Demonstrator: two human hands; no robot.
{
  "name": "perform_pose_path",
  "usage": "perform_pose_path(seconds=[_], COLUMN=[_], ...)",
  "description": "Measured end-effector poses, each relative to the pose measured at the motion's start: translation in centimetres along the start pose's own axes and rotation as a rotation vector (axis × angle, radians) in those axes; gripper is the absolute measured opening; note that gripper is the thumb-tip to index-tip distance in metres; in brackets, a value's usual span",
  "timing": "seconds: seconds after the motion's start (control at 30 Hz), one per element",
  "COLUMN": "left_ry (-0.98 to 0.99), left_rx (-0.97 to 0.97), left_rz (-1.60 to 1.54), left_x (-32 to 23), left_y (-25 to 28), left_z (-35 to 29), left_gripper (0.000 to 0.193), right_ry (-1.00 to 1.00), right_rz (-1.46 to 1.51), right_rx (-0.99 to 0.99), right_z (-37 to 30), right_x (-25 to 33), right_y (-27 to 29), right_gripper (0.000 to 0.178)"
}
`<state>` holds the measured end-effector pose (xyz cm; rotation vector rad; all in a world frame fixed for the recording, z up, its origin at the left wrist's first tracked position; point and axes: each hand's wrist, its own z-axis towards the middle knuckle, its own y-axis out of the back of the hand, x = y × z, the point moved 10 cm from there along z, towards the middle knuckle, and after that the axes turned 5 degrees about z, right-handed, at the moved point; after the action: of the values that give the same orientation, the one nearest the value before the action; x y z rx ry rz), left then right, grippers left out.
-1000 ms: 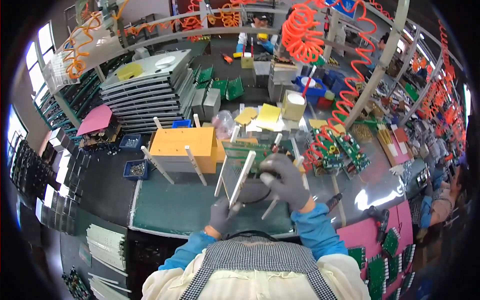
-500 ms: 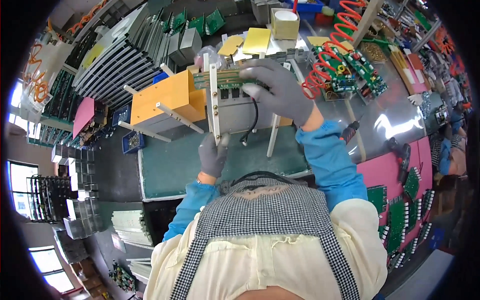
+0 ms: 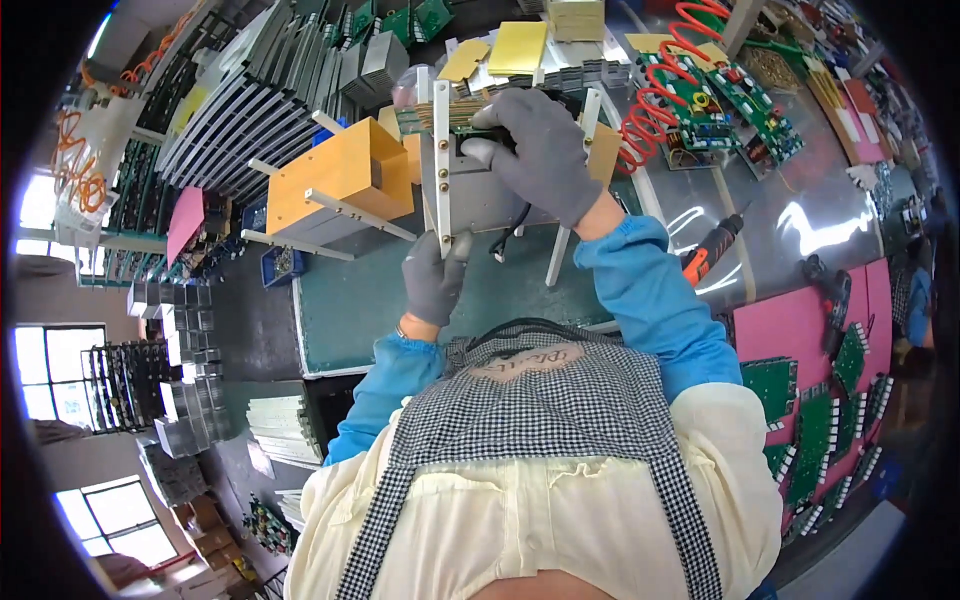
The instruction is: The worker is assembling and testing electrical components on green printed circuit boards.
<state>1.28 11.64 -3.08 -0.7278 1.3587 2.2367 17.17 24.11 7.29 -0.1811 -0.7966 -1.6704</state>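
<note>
A metal box assembly (image 3: 480, 203) with white posts stands on the green mat before me. My left hand (image 3: 435, 277), in a grey glove, closes around the near end of a white post (image 3: 443, 150) with brass-coloured fasteners along it. My right hand (image 3: 545, 150), also gloved, reaches over the top of the assembly. Its thumb and fingers pinch the edge of a green circuit board (image 3: 463, 115) with copper-coloured strips, which the hand partly covers. A black cable (image 3: 510, 232) with a pale connector hangs below my right hand.
Left of the assembly is an orange-covered box (image 3: 325, 190) with white posts. A power screwdriver (image 3: 715, 245) lies to the right, below a coiled red hose (image 3: 645, 130). Circuit boards (image 3: 770, 385) rest on a pink sheet. Metal panels (image 3: 250, 90) are stacked far left.
The view has shifted slightly. My right hand has moved left over the assembly and covers more of the circuit board. My left hand stays at the post's near end.
</note>
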Motion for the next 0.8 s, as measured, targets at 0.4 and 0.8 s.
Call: perform_pose_path(seconds=[0.4, 0.8], left_ry=[-0.017, 0.025], left_rx=[0.027, 0.018], left_rz=[0.063, 0.012], left_x=[-0.8, 0.4], left_y=[-0.9, -0.6], left_z=[0.8, 0.5], left_gripper=[0.018, 0.023], right_ry=[-0.058, -0.050], right_rz=[0.000, 0.139], right_rx=[-0.075, -0.049], right_z=[-0.7, -0.7], right_x=[-1.5, -0.9], right_y=[1.6, 3.2], right_gripper=[0.028, 0.028])
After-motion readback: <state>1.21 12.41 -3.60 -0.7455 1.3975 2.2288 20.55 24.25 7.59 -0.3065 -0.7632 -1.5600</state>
